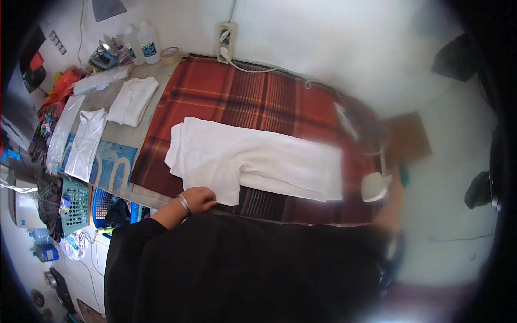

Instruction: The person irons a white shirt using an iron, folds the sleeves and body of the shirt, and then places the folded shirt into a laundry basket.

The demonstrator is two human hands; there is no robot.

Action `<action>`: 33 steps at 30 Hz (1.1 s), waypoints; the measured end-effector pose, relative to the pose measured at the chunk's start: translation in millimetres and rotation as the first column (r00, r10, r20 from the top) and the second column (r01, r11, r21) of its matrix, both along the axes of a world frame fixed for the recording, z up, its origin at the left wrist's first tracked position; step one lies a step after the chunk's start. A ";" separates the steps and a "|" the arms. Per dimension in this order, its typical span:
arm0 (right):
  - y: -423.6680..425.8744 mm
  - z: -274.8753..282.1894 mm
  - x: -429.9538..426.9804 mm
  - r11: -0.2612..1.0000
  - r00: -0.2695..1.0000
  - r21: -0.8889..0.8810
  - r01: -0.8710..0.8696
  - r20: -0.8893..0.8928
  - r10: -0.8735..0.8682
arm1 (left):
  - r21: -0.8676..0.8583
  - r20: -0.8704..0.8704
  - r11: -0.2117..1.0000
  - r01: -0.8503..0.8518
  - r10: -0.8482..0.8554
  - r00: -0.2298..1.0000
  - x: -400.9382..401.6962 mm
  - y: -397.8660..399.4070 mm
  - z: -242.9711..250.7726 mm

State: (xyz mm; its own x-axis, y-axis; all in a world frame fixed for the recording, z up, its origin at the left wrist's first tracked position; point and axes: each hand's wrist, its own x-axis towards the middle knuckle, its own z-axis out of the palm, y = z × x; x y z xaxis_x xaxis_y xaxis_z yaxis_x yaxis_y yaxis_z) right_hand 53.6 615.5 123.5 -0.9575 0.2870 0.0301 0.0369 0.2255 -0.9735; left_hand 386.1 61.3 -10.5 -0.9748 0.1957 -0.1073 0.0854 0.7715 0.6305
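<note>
A white cloth garment (258, 161) lies folded lengthwise on a red and brown plaid blanket (206, 84). With curled fingers, my left hand (202, 200) pinches the near edge of the garment at its lower left; a silver bangle is on the wrist. My right forearm reaches to the far right, where the hand (398, 177) is blurred, so its grip cannot be told. Beside it are a pale rounded object (373, 187) with a white cord or strap, and a small teal patch. A blurred, partly see-through shape (349, 121) is on the blanket's right part.
Two folded white garments (133, 101) (85, 145) lie on the table's left part, beside plastic packaging (64, 133). At the back left stand plastic bottles (148, 44) and a tape roll (170, 55). A power strip (225, 42) hangs on the wall. Baskets (75, 202) are below left.
</note>
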 end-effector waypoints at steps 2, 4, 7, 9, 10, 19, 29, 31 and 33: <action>28.4 -33.6 -17.6 0.997 0.997 -0.045 0.057 -0.054 -0.059 | -0.023 0.217 0.998 0.059 -0.053 0.975 -10.5 -0.6 18.5; 40.3 -59.9 -27.6 0.989 0.989 -0.008 0.151 -0.012 -0.151 | -0.009 0.250 1.000 -0.016 0.017 0.968 -19.7 -10.6 33.9; 68.2 -95.1 -33.6 0.906 0.977 0.367 0.210 -0.043 -0.209 | -0.033 0.255 0.982 -0.185 0.187 0.949 -51.7 -48.8 53.0; 99.8 -133.6 -13.2 0.856 0.986 0.509 0.095 -0.166 -0.011 | -0.121 0.099 0.898 -0.423 0.434 0.895 -84.0 -77.1 69.9; 107.5 -152.9 -1.0 0.708 0.934 0.639 0.299 -0.348 -0.080 | -0.101 -0.006 0.854 -0.511 0.513 0.859 -101.1 -97.5 63.4; -185.4 -146.0 51.3 0.376 0.840 0.915 -0.144 -0.088 0.535 | -0.514 0.256 0.751 -0.414 0.595 0.762 -202.1 -163.6 25.7; -172.1 -94.6 -46.7 0.348 0.945 0.922 -0.170 0.052 0.324 | -0.098 0.192 0.678 -0.729 0.732 0.654 -150.8 -186.6 5.9; -154.2 -96.9 -124.0 0.257 0.958 0.966 0.025 -0.096 0.271 | -0.069 0.072 0.758 -0.648 0.652 0.755 -155.8 -186.5 10.5; -148.9 -71.3 -183.1 0.332 0.894 0.942 0.043 -0.185 0.408 | -0.047 0.127 0.750 -0.659 0.659 0.741 -160.9 -187.5 8.4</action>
